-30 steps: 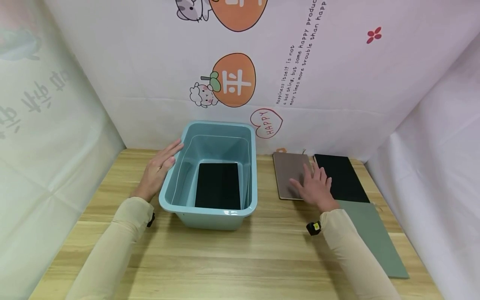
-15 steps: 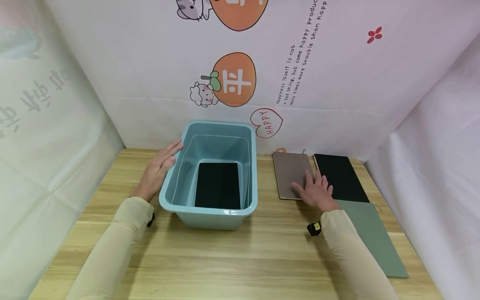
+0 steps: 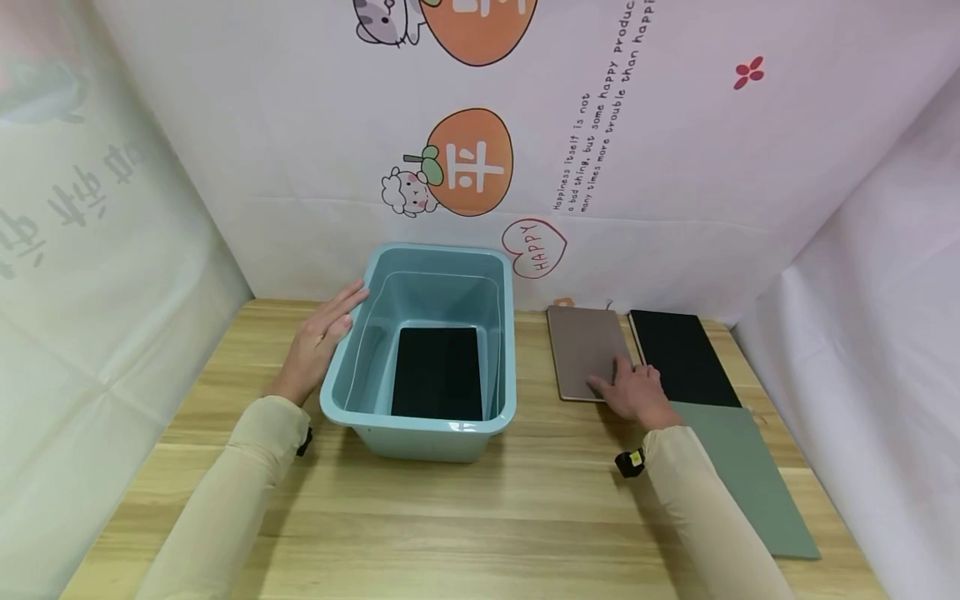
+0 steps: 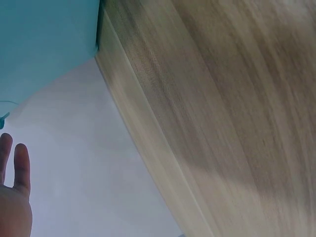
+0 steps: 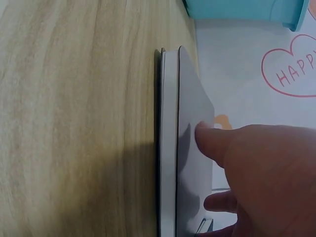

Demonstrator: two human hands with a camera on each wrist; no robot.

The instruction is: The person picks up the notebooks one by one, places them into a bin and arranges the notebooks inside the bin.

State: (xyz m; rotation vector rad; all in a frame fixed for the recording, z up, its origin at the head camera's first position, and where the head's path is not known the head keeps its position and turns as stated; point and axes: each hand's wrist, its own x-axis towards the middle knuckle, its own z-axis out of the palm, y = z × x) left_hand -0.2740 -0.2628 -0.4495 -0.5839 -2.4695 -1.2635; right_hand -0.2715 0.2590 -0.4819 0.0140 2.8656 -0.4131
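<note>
Clock: I count hours from the middle of the near table (image 3: 450, 533) edge, 12 being at the wall.
Green sheet: 2 o'clock, flat, partly below the right sleeve; its far edge comes to the black book.
Right hand (image 3: 636, 393): 1 o'clock, over the brown book. Thumb is spread away from the bent fingers; whether they pinch the book's edge, I cannot tell.
Tub (image 3: 420, 423): between 11 and 12 o'clock, upright, its mouth upward, so I see inside.
Left hand (image 3: 309, 346): 11 o'clock, at the tub's left rim. Fingers are long and almost straight, I think for steadying the tub.
Black flat thing (image 3: 437, 373): lies on the tub's bottom.
Brown book (image 3: 587, 354): 1 o'clock, flat, right of the tub, probably placed there for easy reach.
Black book (image 3: 686, 358): between 1 and 2 o'clock, just beside the brown one.
Wall cloth (image 3: 660, 258): 12 o'clock, farthest, perhaps hung as plain background.
</note>
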